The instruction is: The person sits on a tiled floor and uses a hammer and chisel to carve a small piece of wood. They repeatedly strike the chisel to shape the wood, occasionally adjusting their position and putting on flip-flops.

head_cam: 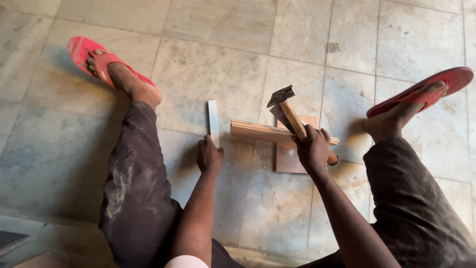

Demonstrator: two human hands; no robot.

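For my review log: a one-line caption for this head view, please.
Seated on a tiled floor, right hand grips a hammer over a wooden strip; left hand holds a white strip.

Even, soft daylight fills the scene, bright without glare. Short, soft-edged shadows sit on the stone floor (208, 64) close beside the legs and feet. Everything looks sharp (only the hammer head (280, 95) looks slightly smeared), and floor joints bow at the edges.
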